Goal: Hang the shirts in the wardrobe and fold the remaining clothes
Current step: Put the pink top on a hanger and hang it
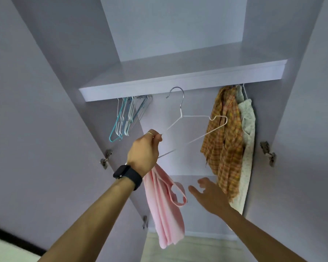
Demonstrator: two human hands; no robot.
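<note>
Nearest, two bare forearms reach up from the bottom edge, cut off below the elbows. The left hand (pixel 144 150), with a dark watch (pixel 127 175) on its wrist and a thin ring (pixel 150 133) on one finger, is curled round the left end of a white wire hanger (pixel 195 116), pinching it so that the frame tilts up to the right with its metal hook free, just below the shelf's front edge. A pink garment (pixel 165 210) hangs down from under that hand; the hand hides how it is held, and it is too bunched to tell its shape beyond one looped strap. The right hand (pixel 210 195) is spread wide with its fingers relaxed, holding nothing, just right of the pink cloth and apart from it. Farther in, on the right of the wardrobe (pixel 189 159), an orange plaid shirt (pixel 225 140) hangs beside a pale patterned garment (pixel 247 129), which it partly hides. On the far left hangs a bunch of bare white and blue hangers (pixel 125 118). The shelf (pixel 178 80) above hides the tops of their hooks and whatever they hang from. Metal hinges (pixel 267 153) show on both sides.
</note>
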